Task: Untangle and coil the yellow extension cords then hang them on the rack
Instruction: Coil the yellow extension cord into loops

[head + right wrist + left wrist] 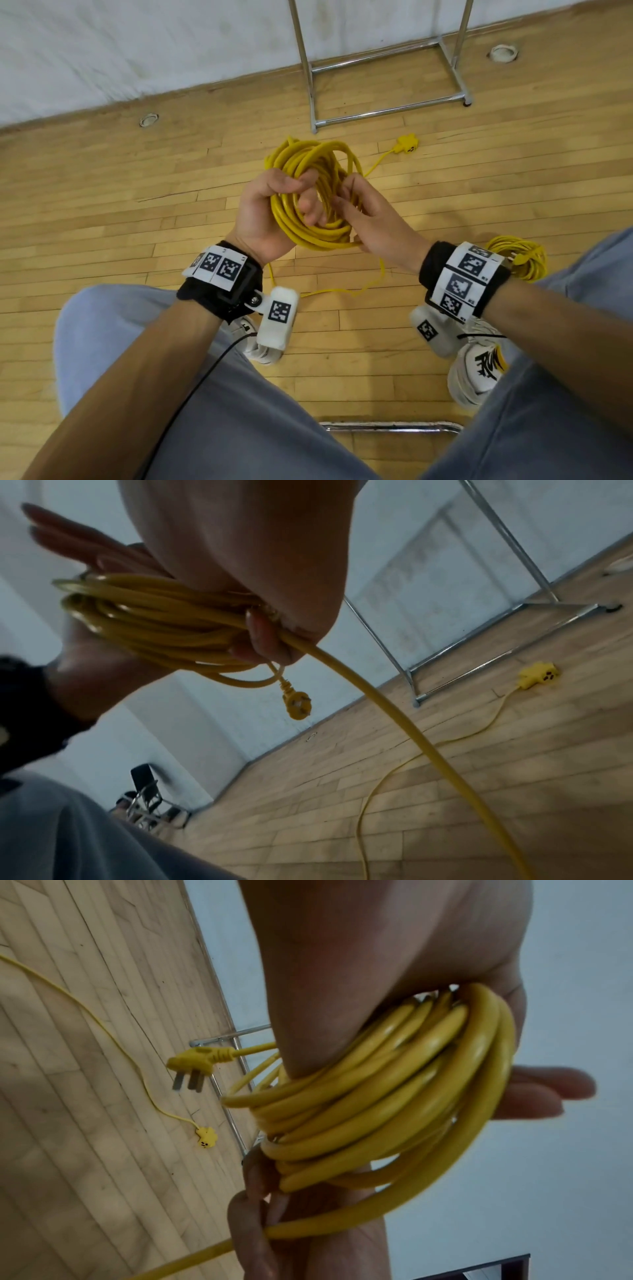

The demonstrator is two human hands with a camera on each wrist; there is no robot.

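My left hand (291,195) holds a coil of yellow extension cord (308,205) in front of my knees, the loops running round its palm (394,1069). My right hand (346,202) pinches a strand of the same cord (342,669) at the coil's right side. The cord's plug (195,1064) dangles below the coil. From the coil a loose length trails over the floor to the yellow socket block (407,144). A second yellow coil (520,257) lies on the floor behind my right wrist. The chrome rack (387,68) stands by the wall ahead.
I sit with grey-trousered legs apart and white shoes (479,373) on the wooden floor. A chrome chair bar (390,426) runs between my knees. Two round floor plates (149,120) (503,53) sit near the white wall. A folding chair (147,791) stands far off.
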